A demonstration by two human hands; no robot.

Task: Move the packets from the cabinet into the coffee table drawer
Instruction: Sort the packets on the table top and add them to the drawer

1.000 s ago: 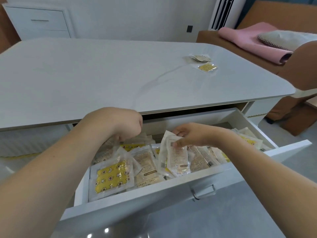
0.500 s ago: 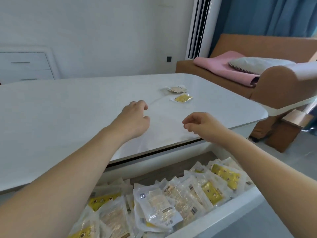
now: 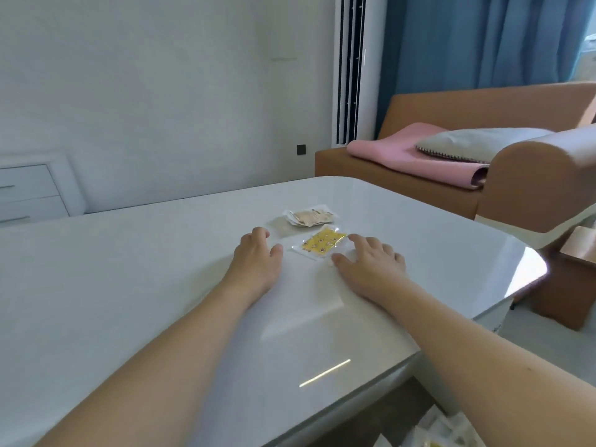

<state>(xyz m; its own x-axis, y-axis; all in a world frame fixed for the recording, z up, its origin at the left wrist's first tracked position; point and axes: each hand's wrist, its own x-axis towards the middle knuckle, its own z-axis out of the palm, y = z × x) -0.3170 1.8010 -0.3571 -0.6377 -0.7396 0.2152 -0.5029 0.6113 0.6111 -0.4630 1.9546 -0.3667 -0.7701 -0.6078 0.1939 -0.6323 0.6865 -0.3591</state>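
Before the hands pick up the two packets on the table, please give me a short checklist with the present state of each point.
1. Yellow packet lies flat on the table, reachable: ok.
2. Beige packet free, nothing on it: ok.
3. Left hand holds nothing: ok.
4. Right hand holds nothing, fingers at the yellow packet's edge: ok.
5. Drawer open with room: cannot tell, only packets in the drawer show at the frame's bottom.

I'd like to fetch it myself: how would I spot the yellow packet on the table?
Look at the big white table, toward its far right corner near the brown sofa. Two packets lie there beyond the hands; the yellow packet is the nearer one, clear plastic with a bright yellow patterned inside, while the beige packet behind it is pale.
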